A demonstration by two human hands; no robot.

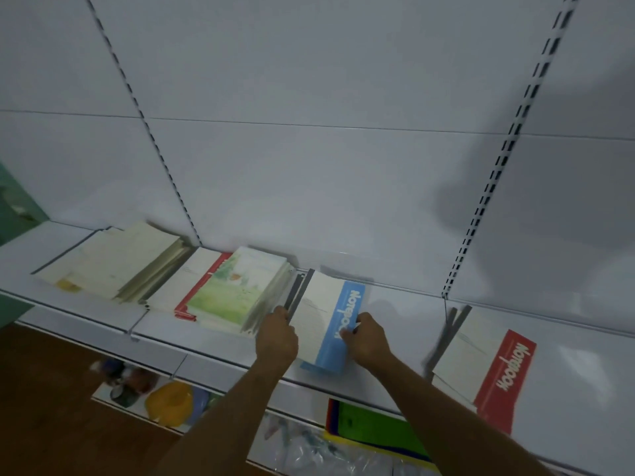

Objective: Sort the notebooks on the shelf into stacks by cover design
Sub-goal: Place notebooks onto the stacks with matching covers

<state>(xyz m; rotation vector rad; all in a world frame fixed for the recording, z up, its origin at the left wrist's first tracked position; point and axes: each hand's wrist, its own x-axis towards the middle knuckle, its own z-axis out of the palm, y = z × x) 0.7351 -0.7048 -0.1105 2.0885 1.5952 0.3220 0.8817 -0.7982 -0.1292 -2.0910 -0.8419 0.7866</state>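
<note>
**Squaring up the blue-band stack**

Nearest the camera, two bare forearms reach up to the white shelf (395, 304). The left hand (277, 338) has its fingers curled round the grey-spined left edge of the blue-band notebook stack (330, 324); the right hand (369, 340) curls its fingers against the stack's right edge, on the blue strip. Between them the stack lies flat, overhanging the shelf's front lip a little. The step in hand looks like gathering or straightening this pile, one cover design already grouped. Next it likely needs pushing back so it sits wholly on the shelf, with its edges aligned.

The blue strip carries white lettering that reads "Notebook", seen upside down. To the right, well apart, the red-band notebook stack (488, 362) shows the same word on its red strip.

Just left of the left hand is the green landscape notebook stack (237, 290), lying on a red-edged white pile (192, 286). Farther left sits the cream notebook stack (127, 259), fanned untidily; any print there is too blurred to read, so it may still need sorting.
</note>
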